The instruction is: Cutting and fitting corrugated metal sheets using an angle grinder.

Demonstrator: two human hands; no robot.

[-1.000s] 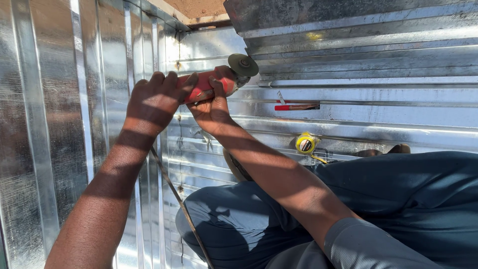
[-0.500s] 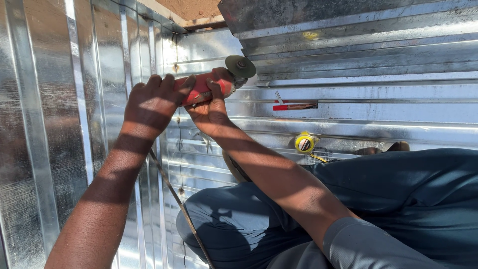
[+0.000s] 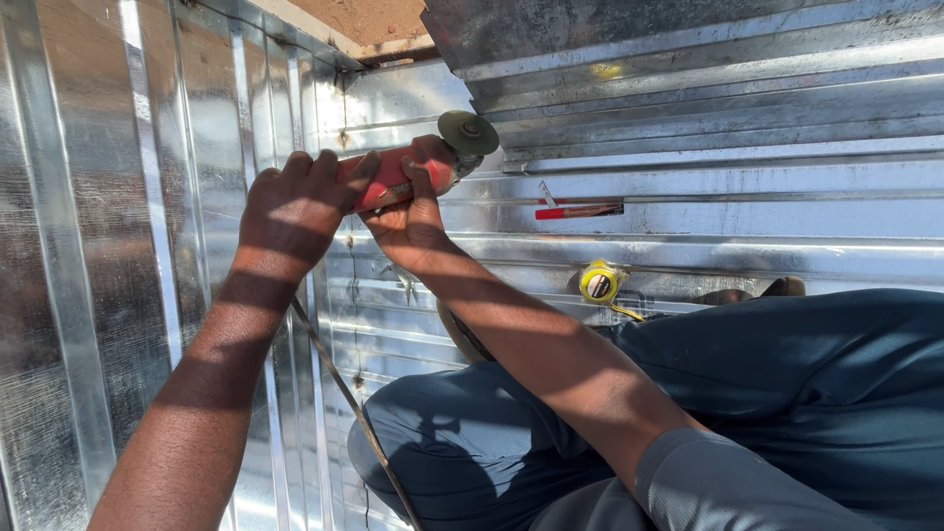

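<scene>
Both of my hands grip a red angle grinder held over a ribbed galvanized metal sheet. My left hand wraps the rear of its body. My right hand holds it from below, nearer the head. The grey cutting disc sits at the grinder's far end, close to the edge of an upper sheet. The grinder's dark cable trails down past my left forearm.
A yellow tape measure lies on the sheet by my knee. A red-handled marker or tool rests in a groove beyond it. My legs in dark blue trousers fill the lower right. Reddish ground shows past the sheets.
The view has shifted slightly; both hands and the grinder sit a touch lower and further right in frame. The grip on the grinder is unchanged.
</scene>
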